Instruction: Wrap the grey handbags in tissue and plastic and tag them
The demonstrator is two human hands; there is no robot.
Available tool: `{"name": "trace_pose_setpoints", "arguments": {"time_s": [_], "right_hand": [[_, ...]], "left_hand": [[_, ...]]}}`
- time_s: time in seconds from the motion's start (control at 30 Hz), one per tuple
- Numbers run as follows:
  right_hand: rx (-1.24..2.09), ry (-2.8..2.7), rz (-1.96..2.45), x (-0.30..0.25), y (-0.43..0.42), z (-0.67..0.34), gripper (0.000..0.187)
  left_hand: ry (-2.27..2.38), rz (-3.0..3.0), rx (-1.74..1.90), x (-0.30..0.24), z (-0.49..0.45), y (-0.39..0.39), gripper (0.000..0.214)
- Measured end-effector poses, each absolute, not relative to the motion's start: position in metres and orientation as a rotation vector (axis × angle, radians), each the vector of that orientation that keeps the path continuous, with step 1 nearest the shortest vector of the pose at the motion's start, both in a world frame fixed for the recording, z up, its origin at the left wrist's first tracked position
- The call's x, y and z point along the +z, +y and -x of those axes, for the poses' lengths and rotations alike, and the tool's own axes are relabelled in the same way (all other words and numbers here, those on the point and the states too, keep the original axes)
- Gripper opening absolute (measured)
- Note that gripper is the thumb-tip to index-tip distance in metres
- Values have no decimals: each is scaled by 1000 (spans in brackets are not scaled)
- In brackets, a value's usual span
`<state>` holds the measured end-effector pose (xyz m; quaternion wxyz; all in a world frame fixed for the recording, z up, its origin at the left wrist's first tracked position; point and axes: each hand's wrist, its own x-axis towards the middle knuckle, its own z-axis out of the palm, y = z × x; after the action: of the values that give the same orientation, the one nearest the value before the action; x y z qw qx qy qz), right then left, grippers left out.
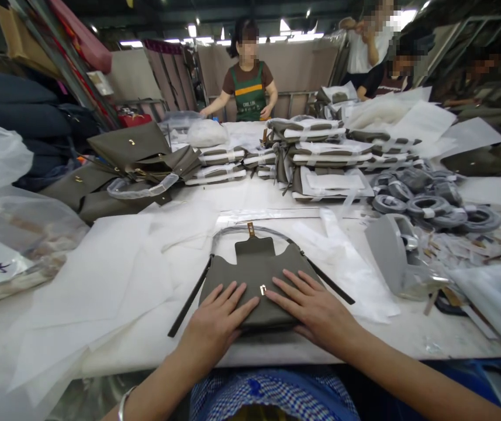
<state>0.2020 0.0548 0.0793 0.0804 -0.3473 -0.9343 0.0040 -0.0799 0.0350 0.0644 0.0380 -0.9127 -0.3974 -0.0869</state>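
An olive-grey handbag [256, 266] lies flat on the white table in front of me, its flap tab with a gold clasp [251, 229] pointing away. My left hand [219, 316] rests flat on the bag's lower left, fingers spread. On the lower right lies my right hand [311, 304], also flat with fingers apart. Between my fingertips shows a small metal lock plate [263, 289]. A handle wrapped in clear film arches behind the bag. Dark strap ends stick out on both sides, the left one [191, 297] reaching toward the table's front.
White paper sheets [96, 263] spread on the left beside a plastic bag [22, 234]. Stacked wrapped handbags [329, 158] stand at the back, more olive bags [130, 146] at back left. Rolled straps [428, 204] and a tape dispenser [390, 251] are on the right. Across the table stands a co-worker [249, 82].
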Motion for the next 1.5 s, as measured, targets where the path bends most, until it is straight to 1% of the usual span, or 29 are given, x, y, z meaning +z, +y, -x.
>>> {"name": "trace_pose_setpoints", "arguments": {"time_s": [0.03,0.1,0.17,0.27,0.3,0.37,0.43,0.53,0.57,0.6,0.67,0.7,0.73,0.8,0.93,1.0,1.03,1.13,1.17,1.2,1.23,1.37,1.5], "right_hand": [[-24,-2788,1039,71,53,-203,76],[-101,-2772,1033,54,50,-205,71],[-132,-2765,1021,41,46,-208,72],[-54,-2793,1010,30,43,-211,73],[-29,-2801,1003,29,43,-212,73],[-20,-2793,982,26,42,-212,75],[-43,-2769,951,24,43,-213,78],[-34,-2760,864,26,52,-218,76],[-3,-2763,829,30,57,-218,72],[49,-2757,802,36,64,-217,63],[221,-2713,793,53,81,-205,38],[323,-2674,791,64,90,-194,29],[425,-2632,783,75,99,-178,26],[581,-2553,708,94,117,-135,26],[711,-2455,662,110,150,-22,25],[616,-2489,529,108,163,33,29],[529,-2545,433,105,169,58,34],[231,-2750,201,96,183,120,59],[161,-2806,154,94,187,136,65],[117,-2848,118,91,191,150,67],[97,-2880,87,89,196,161,66],[97,-2944,-14,83,211,187,40],[71,-2880,5,96,222,193,37]], "left_hand": [[-1189,2781,-291,55,81,32,60],[-1154,2739,-351,37,84,27,58],[-1178,2714,-386,27,85,22,61],[-1284,2771,-310,31,80,15,65],[-1322,2809,-268,35,76,13,68],[-1398,2868,-224,42,66,9,83],[-1450,2884,-275,42,55,7,91],[-1480,2862,-412,32,44,8,81],[-1486,2845,-449,28,43,8,77],[-1492,2826,-475,25,42,7,74],[-1497,2786,-508,23,42,6,70],[-1493,2765,-528,23,43,5,68],[-1485,2744,-549,24,43,4,65],[-1469,2705,-580,26,44,2,61],[-1452,2653,-576,29,47,0,58],[-1443,2628,-567,29,49,-2,58],[-1440,2615,-566,29,49,-2,57],[-1443,2577,-560,29,50,-4,56],[-1438,2566,-558,28,50,-4,56],[-1428,2551,-559,26,50,-4,56],[-1410,2530,-568,22,50,-3,56],[-1331,2434,-622,0,47,6,59],[-1267,2369,-588,-18,44,15,60]]}}
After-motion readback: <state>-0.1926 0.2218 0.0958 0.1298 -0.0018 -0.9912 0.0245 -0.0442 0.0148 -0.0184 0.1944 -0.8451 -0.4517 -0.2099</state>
